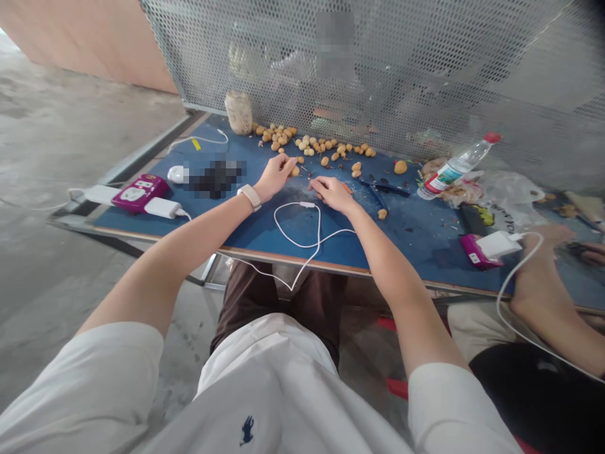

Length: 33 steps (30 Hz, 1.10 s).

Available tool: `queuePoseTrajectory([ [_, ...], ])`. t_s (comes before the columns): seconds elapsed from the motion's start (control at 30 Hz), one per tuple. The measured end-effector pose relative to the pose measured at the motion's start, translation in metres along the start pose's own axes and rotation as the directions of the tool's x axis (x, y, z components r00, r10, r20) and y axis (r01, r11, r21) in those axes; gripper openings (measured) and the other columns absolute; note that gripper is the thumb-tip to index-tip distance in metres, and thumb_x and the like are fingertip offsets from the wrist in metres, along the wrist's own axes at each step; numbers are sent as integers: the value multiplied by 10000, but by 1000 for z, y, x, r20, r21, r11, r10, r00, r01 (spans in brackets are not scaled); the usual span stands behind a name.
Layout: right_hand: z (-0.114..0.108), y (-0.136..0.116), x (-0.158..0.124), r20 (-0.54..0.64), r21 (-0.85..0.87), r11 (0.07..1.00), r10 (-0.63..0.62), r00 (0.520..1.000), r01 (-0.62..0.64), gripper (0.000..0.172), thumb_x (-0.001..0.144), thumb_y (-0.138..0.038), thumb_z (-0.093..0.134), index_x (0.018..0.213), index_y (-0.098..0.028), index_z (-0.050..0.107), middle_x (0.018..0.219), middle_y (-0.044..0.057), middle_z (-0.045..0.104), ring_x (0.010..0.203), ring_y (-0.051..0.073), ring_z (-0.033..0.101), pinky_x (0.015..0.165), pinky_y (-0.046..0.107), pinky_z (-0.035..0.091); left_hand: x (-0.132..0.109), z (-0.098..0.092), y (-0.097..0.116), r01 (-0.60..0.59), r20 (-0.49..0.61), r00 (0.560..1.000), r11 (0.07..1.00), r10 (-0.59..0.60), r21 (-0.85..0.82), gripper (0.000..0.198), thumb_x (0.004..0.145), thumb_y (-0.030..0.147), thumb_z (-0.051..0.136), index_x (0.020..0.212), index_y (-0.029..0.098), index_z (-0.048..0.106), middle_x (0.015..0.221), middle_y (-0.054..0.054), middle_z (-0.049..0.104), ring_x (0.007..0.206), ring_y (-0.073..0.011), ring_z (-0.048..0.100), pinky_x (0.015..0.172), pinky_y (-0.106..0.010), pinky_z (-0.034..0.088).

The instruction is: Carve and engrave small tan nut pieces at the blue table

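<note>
My left hand (277, 177), with a pale band on its wrist, is closed with thumb and fingers together. A small yellow-brown round piece (295, 171), like a fruit or nut, shows at its fingertips; I cannot tell whether it is gripped. Just to the right, my right hand (332, 193) is closed in a pinch over the blue tabletop (250, 234). Whatever lies in its fingers is too small to name. Thin dark bits (306, 170) lie between the two hands. Beyond them spreads a row of several similar round pieces (309, 144). Blue-handled tools (378, 192) rest right of my right hand.
A white cable (297, 243) loops in front of my hands and over the table edge. Purple power sockets (140, 193) stand at left, another (478, 251) at right. A jar (239, 113) and a red-capped bottle (456, 167) stand near the mesh panel (368, 75). A person's arm (543, 296) is at right.
</note>
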State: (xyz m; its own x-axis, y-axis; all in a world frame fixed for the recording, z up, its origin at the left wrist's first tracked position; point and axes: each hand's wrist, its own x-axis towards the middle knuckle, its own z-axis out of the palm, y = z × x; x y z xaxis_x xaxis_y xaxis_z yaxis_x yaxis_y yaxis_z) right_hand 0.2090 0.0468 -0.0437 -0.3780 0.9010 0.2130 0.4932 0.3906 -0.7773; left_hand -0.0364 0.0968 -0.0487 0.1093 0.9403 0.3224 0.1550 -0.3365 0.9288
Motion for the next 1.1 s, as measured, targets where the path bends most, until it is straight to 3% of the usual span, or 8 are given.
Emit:
queuePoseTrajectory([
  [0.1, 0, 3, 1, -24, -47, 999, -25, 999, 23, 979, 1028, -1218, 498, 1019, -272, 745, 790, 19, 653, 796, 257, 625, 807, 416, 485, 0, -4, 0, -7, -6, 1000, 999, 7, 50, 456, 1277, 243, 771, 862, 252, 583, 769, 13, 685, 658, -123, 519, 684, -300, 423],
  [0.2, 3, 5, 2, -72, -127, 991, -38, 997, 28, 801, 1102, -1033, 643, 1049, -246, 779, 908, 60, 774, 890, 276, 696, 878, 423, 515, -2, -5, 4, -67, -18, 997, 988, 70, 140, 408, 1218, 186, 817, 878, 253, 601, 784, 25, 687, 716, -143, 540, 754, -310, 439],
  [0.33, 9, 5, 4, -174, -104, 994, -33, 984, 15, 558, 1054, -799, 864, 1077, -243, 818, 1100, 105, 887, 1065, 324, 766, 1021, 447, 585, -9, 0, 11, -152, -18, 987, 966, 159, 208, 360, 1135, 141, 866, 898, 252, 618, 756, 43, 638, 748, -158, 539, 785, -329, 445],
  [0.57, 15, 8, 7, -218, -66, 998, -32, 975, 18, 350, 1069, -610, 866, 1095, -261, 870, 1168, 140, 932, 1110, 373, 805, 1086, 517, 641, -15, 5, 18, -197, 59, 980, 960, 189, 197, 315, 1100, 140, 836, 903, 257, 620, 759, 48, 631, 738, -160, 536, 781, -332, 452],
  [0.8, 15, 10, 7, -207, -77, 996, -56, 977, 41, 267, 1058, -515, 893, 1065, -250, 863, 1099, 125, 902, 1038, 359, 791, 1044, 518, 636, -15, 3, 15, -191, 110, 978, 968, 174, 161, 301, 1147, 152, 810, 923, 253, 638, 725, 52, 642, 698, -151, 547, 750, -318, 423],
  [0.97, 16, 6, 7, -182, -125, 992, -14, 983, -9, 261, 1060, -493, 903, 970, -266, 810, 968, 70, 824, 999, 339, 742, 968, 476, 613, -16, 3, 15, -184, 177, 971, 974, 159, 133, 313, 1166, 140, 796, 928, 260, 633, 724, 55, 638, 679, -148, 551, 743, -311, 431],
  [1.1, 8, 7, 5, -186, -181, 983, -7, 983, -27, 200, 1043, -428, 930, 984, -259, 842, 998, 95, 870, 1021, 361, 774, 1005, 492, 618, -13, -2, 15, -193, 147, 975, 964, 167, 183, 301, 1180, 134, 732, 929, 264, 632, 760, 39, 670, 725, -168, 578, 788, -317, 470],
])
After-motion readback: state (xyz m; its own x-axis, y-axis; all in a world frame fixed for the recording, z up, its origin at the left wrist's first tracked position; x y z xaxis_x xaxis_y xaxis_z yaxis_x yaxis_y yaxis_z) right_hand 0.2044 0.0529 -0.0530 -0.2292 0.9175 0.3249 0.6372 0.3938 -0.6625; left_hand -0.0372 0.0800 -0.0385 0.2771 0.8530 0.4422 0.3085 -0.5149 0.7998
